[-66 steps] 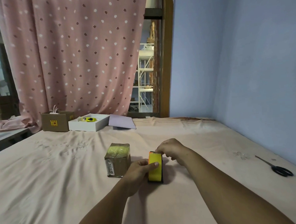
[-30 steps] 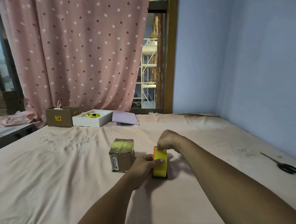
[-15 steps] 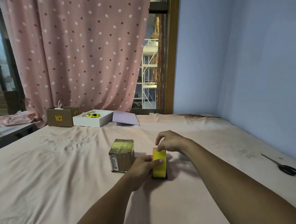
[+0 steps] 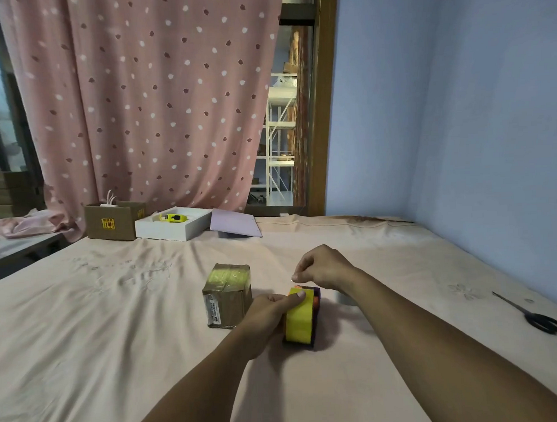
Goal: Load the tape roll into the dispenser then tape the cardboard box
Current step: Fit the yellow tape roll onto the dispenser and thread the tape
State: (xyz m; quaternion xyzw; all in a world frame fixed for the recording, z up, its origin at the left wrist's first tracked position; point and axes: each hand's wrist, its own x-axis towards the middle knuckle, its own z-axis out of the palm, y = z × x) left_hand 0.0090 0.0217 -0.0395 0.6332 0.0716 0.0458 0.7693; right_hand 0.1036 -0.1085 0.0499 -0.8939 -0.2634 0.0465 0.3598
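While the left hand grips the dispenser, the cardboard box crowds its left.

Cardboard box left of dispenser on bed; scissors far right.

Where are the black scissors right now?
The black scissors lie on the pink bedsheet at the far right of the head view, near the blue wall.

The tape roll is bright yellow in a dark dispenser with orange inside. The cardboard box is brown under yellowish tape. The curtain is pink with white and maroon spots, the bed pale peach, the scissors black.
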